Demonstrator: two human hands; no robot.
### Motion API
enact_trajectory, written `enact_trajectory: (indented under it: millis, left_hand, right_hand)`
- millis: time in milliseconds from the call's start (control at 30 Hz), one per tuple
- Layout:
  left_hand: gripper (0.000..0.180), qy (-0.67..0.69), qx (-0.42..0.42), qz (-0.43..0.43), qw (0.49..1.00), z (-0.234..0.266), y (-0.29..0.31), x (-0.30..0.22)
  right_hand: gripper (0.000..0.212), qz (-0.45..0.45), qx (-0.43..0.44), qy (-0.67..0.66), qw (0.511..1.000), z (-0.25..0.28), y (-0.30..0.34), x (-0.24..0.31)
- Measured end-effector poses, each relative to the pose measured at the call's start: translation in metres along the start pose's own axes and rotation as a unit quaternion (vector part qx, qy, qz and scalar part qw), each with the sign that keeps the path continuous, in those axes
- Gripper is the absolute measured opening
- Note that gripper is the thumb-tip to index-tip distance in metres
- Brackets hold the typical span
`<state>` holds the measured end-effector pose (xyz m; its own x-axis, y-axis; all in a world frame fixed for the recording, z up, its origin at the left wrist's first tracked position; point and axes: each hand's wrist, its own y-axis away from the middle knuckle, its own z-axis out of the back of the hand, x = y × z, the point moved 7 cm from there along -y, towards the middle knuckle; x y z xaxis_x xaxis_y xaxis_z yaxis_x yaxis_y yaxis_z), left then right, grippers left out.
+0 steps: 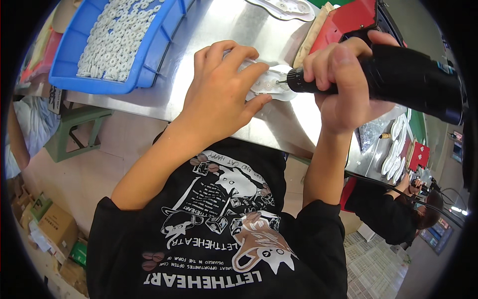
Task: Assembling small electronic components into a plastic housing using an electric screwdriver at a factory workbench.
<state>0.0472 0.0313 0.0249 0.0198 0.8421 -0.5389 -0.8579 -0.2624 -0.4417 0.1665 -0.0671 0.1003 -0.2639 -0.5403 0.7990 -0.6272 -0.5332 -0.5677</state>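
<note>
Black electric screwdriver (413,77), right of frame, clamped in right hand (343,82), fingers wrapped fully around. Bit points left over white plastic housing (273,85), upper centre; contact unclear. Left hand (221,84), half-open, fingers and thumb straddling housing's left end, gripping it against metal table (219,30).

Black power screwdriver (413,77) in right grip (346,82), bit (282,81) at white plastic part (271,85) in left grip (221,77)
</note>
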Motion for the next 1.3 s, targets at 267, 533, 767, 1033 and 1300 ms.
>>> enact_trajectory:
  millis: [267,533,767,1033,1300]
  left_hand:
    - [0.047,0.011,-0.005,-0.004,1.0,0.0,-0.003,-0.001]
    - [0.05,-0.012,0.012,0.038,0.999,0.004,-0.005,-0.003]
    - [0.05,-0.026,0.026,0.022,0.999,0.002,-0.005,-0.006]
    - [0.051,-0.04,0.032,0.018,0.999,0.0,-0.007,-0.004]
    - [0.052,-0.038,0.039,0.016,0.998,-0.001,-0.011,-0.004]
  right_hand:
    - [0.04,0.04,0.106,-0.006,0.994,-0.009,0.005,0.0]
    - [0.038,0.011,0.067,0.12,0.99,-0.004,0.004,-0.005]
    - [0.024,0.058,-0.052,0.007,0.997,0.035,-0.036,0.09]
    - [0.042,0.071,-0.166,0.149,0.972,0.075,-0.053,0.094]
    - [0.042,0.061,-0.168,0.129,0.975,0.085,-0.046,0.081]
